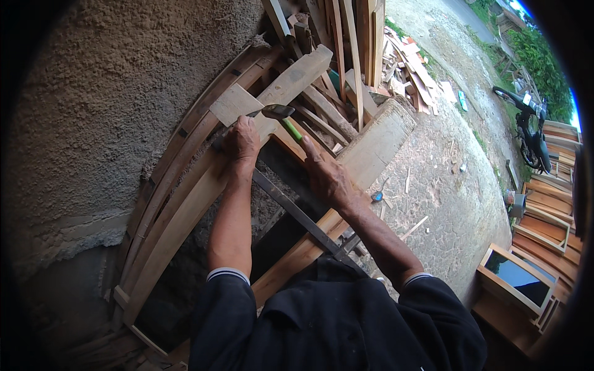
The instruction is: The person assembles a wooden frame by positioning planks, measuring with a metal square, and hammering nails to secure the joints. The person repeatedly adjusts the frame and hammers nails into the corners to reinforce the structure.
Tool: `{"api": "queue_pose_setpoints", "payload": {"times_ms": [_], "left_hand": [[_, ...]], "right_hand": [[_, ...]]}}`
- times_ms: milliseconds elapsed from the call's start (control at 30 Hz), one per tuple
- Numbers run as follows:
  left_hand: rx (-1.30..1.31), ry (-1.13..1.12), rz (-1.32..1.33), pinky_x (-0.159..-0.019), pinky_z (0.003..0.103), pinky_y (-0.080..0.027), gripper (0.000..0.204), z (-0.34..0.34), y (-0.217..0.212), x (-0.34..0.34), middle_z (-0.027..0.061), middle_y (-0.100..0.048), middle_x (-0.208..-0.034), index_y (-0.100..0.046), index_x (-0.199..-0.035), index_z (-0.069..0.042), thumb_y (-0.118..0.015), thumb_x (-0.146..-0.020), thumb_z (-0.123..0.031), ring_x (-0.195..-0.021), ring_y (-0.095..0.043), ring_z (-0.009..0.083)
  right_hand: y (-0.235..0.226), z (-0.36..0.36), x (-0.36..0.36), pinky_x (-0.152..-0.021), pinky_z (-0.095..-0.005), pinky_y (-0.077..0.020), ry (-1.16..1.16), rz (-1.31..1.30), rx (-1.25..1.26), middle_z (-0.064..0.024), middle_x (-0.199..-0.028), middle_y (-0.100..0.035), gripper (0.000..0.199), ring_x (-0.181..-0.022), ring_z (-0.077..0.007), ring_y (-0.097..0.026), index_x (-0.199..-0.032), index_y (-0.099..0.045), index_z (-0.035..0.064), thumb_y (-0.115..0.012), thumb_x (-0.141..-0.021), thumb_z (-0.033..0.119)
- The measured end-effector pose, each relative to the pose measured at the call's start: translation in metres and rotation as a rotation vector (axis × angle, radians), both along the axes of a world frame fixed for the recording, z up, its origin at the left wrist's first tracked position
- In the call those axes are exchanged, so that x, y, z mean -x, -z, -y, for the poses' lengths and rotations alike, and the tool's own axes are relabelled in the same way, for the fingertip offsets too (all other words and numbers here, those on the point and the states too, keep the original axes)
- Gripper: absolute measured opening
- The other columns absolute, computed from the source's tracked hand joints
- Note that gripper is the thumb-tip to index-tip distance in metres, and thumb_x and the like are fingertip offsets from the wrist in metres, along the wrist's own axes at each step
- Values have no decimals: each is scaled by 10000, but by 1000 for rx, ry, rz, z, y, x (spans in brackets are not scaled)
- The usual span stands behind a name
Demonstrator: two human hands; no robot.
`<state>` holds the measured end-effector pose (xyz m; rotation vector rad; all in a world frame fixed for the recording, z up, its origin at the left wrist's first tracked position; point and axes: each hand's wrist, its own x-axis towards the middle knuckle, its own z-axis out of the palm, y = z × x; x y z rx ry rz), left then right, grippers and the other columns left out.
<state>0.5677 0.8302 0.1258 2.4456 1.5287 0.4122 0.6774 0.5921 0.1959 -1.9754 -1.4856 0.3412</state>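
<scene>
My right hand (pixel 329 178) is closed round the green handle of a hammer (pixel 293 130), index finger stretched along it. The dark hammer head (pixel 278 111) is just right of my left hand (pixel 242 141), above the joint of a wooden frame (pixel 185 213). My left hand is closed, its fingers pinched at the frame's corner; whatever they hold is hidden. Past the fingertips lies a pale wood block (pixel 234 104), with a thick board (pixel 298 75) running off to its upper right. A dark metal bar (pixel 297 213) crosses the frame below my hands.
A rough wall (pixel 124 93) rises on the left. Upright planks (pixel 356 43) and a heap of offcuts (pixel 411 68) stand beyond the frame. A wide board (pixel 380 142) lies right of my hand. Farther right are a motorbike (pixel 533 130) and a glazed wooden frame (pixel 518 278).
</scene>
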Motion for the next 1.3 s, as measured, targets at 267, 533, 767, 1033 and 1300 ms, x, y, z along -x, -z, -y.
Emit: {"api": "queue_pose_setpoints", "payload": {"times_ms": [267,533,767,1033,1300], "left_hand": [[-22,15,48,-743,537,-564,323,0,1,0,177,-739,-896,-659,-955,-123,-499,-1011,-398,-851,-721,405],[-22,0,-10,-724,531,-570,309,-1,6,2,170,-743,-892,-654,-977,-132,-504,-1011,-399,-849,-731,393],[-39,-14,19,-728,524,-565,294,-5,7,-2,174,-738,-906,-659,-970,-126,-518,-1007,-381,-856,-723,401],[-34,0,16,-740,530,-565,311,-1,-2,-2,181,-739,-913,-656,-960,-114,-497,-1016,-375,-863,-722,399],[-23,28,63,-745,533,-570,303,0,3,1,207,-735,-924,-649,-985,-96,-501,-1015,-359,-872,-722,414]], "right_hand": [[2,0,1,-627,-526,-499,-23,22,-79,-249,-773,-611,751,-674,-401,-657,-1623,-235,192,-514,-943,41],[1,-5,-1,-629,-488,-532,-14,37,36,-206,-754,-613,793,-651,-363,-648,-1630,-228,253,-514,-922,40],[6,-3,-1,-628,-520,-505,6,-14,179,-254,-724,-625,730,-641,-419,-653,-1610,-277,196,-495,-934,29],[5,-5,-3,-613,-487,-529,16,74,294,-197,-752,-588,809,-675,-355,-637,-1631,-228,256,-562,-919,64],[5,-13,-2,-656,-503,-512,13,22,326,-246,-764,-621,763,-693,-397,-662,-1624,-247,232,-520,-942,24]]}}
